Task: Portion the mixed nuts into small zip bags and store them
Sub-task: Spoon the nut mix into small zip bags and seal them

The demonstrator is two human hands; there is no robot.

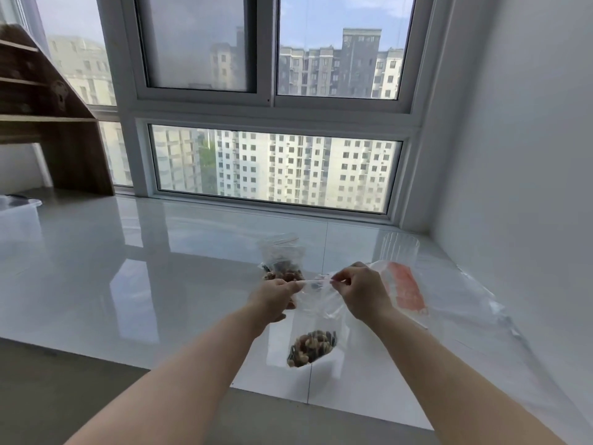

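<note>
A flat high up in a residential tower block, at a deep window ledge (160, 268) tiled in glossy white. The large white-framed window (272, 101) looks straight across at other tall apartment blocks (308, 171) and down past a treetop, so the room sits many floors up. A wooden shelf unit (54, 117) stands at the left on the ledge beside a clear plastic box (19, 213); plain white walls (519, 139) close the right.
</note>
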